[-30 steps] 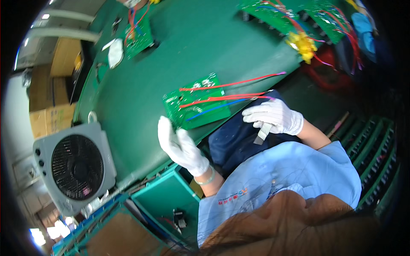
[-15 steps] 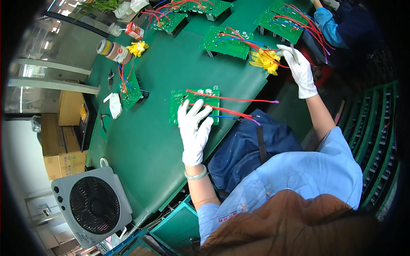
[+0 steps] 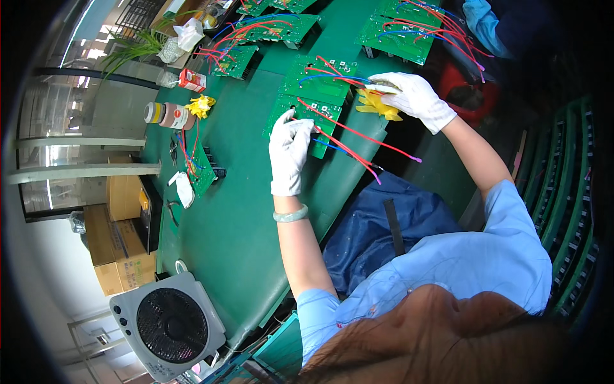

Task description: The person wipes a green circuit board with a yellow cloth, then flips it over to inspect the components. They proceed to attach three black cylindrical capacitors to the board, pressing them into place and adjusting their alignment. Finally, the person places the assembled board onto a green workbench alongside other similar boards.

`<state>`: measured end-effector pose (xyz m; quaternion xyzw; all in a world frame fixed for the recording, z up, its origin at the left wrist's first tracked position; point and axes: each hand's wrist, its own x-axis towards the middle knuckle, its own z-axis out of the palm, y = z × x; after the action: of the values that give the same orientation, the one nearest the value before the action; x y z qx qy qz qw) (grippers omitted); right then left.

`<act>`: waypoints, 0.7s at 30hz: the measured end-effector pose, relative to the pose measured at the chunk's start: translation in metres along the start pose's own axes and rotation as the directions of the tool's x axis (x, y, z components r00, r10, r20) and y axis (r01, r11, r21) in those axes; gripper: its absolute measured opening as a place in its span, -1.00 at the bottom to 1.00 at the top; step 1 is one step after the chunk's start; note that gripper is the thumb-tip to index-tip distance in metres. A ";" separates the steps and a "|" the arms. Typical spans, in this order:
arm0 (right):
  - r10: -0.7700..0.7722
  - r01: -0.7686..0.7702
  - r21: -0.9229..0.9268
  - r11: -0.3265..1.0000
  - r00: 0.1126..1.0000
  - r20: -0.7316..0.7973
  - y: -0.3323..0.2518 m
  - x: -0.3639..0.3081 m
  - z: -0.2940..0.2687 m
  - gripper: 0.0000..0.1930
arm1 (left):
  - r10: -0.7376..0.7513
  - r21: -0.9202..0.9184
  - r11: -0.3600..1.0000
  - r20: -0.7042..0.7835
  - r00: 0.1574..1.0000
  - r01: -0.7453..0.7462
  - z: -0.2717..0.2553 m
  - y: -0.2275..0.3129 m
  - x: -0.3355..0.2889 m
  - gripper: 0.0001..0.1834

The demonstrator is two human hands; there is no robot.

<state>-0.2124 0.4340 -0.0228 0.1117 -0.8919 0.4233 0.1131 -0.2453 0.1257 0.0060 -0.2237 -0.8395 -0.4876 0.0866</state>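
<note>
Grip of left hand (image 3: 289, 153) is half bent, fingertips touching the near board (image 3: 325, 125) on the bench (image 3: 243, 173); I cannot tell if it pinches something. Right hand (image 3: 412, 99) is closed on a pale strip (image 3: 381, 88) above yellow bundle (image 3: 378, 109). Jar (image 3: 171, 116) and red box (image 3: 192, 80) hide their contents.

Near board (image 3: 325, 125) moved, now beside second board (image 3: 320, 89)

Grey fan (image 3: 171, 325), cardboard boxes (image 3: 121, 256)

A green circuit board (image 3: 323, 123) trailing red and blue wires (image 3: 382, 141) lies near a yellow bundle (image 3: 378, 107).
</note>
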 end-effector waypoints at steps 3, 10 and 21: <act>0.027 -0.027 0.004 1.000 0.999 -0.029 -0.006 0.008 -0.004 -0.61 | -0.029 0.104 0.994 0.011 1.000 0.028 -0.003 0.024 0.012 -0.83; -0.100 0.057 -0.178 0.982 0.964 -0.244 0.004 0.022 -0.010 -0.55 | 0.252 0.678 0.685 0.125 0.960 -0.268 0.052 0.027 0.037 -0.20; 0.176 -0.070 0.297 0.952 0.921 -0.348 0.012 -0.026 0.019 -0.72 | 0.280 0.736 0.615 0.131 0.951 -0.283 0.085 0.001 0.057 -0.26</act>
<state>-0.1929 0.4290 -0.0510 -0.0120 -0.7912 0.5643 0.2353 -0.2891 0.2159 -0.0159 -0.2978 -0.9192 -0.0802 0.2446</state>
